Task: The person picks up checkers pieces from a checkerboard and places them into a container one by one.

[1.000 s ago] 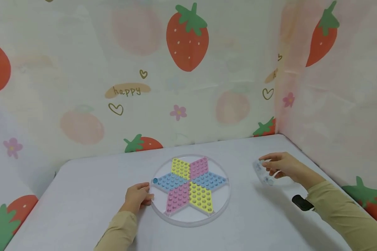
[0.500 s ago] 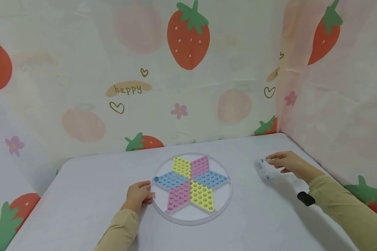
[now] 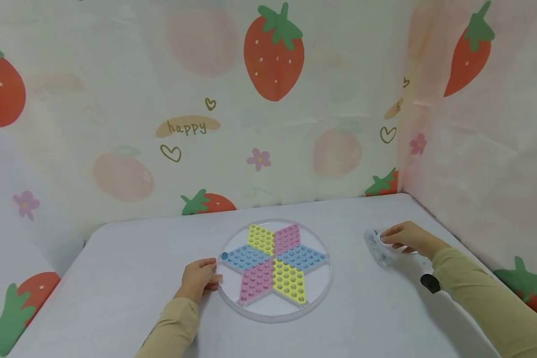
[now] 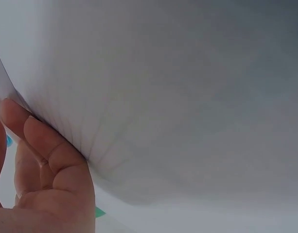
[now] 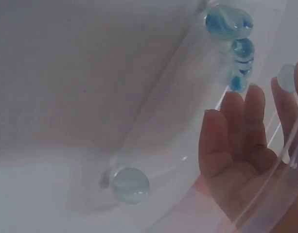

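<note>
A round white Chinese checkers board (image 3: 275, 316) with a yellow, pink and blue star lies mid-table. One blue marble (image 3: 224, 256) sits at its left blue tip. My left hand (image 3: 199, 279) holds the board's left rim; its curled fingers (image 4: 56, 145) show in the left wrist view, close to the white cloth. To the right, my right hand (image 3: 407, 237) is over a clear plastic container (image 3: 382, 261). It pinches a pale clear marble (image 5: 286, 77) between thumb and fingertip. Several blue-swirled marbles (image 5: 229, 22) and a pale one (image 5: 131, 185) lie in the container.
The table wears a white cloth (image 3: 130, 283). Behind it and along the right side stand walls covered in strawberry-print sheeting (image 3: 273, 54). A small black device (image 3: 430, 283) is on the right wrist.
My right hand has shifted slightly within the area over the container, its fingertips now lower. The left hand keeps its hold on the rim. The head view has shifted a little.
</note>
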A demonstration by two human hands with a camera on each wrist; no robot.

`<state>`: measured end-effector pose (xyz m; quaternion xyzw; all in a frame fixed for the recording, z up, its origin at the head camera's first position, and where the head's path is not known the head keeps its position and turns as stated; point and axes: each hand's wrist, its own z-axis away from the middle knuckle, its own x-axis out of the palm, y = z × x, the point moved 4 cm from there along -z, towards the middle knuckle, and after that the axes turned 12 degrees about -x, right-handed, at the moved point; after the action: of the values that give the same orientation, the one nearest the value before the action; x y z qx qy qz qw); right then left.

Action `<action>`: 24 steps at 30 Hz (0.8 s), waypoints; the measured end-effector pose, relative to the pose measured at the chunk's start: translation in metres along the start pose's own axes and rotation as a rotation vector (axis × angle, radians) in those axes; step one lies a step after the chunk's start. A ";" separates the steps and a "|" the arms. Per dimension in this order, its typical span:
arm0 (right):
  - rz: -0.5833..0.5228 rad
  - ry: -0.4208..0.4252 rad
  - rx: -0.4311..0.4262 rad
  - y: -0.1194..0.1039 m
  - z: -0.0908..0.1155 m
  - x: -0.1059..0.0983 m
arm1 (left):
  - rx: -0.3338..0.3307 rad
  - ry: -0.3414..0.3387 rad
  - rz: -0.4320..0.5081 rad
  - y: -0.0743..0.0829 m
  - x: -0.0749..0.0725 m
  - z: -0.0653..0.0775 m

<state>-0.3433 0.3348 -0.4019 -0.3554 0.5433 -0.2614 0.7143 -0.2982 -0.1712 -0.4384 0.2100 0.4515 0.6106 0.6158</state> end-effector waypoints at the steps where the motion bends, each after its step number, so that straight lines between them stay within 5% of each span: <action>1: 0.006 -0.004 0.007 0.001 -0.001 0.000 | 0.002 -0.002 -0.001 0.000 0.000 0.000; 11: 0.042 -0.072 0.049 0.000 -0.004 0.007 | -0.003 0.005 -0.006 -0.004 -0.001 -0.002; 24: -0.018 0.005 -0.006 -0.006 -0.002 0.002 | -0.010 0.015 0.003 -0.003 0.000 -0.008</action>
<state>-0.3448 0.3291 -0.3984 -0.3617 0.5425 -0.2668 0.7097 -0.3033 -0.1738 -0.4447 0.2027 0.4527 0.6155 0.6125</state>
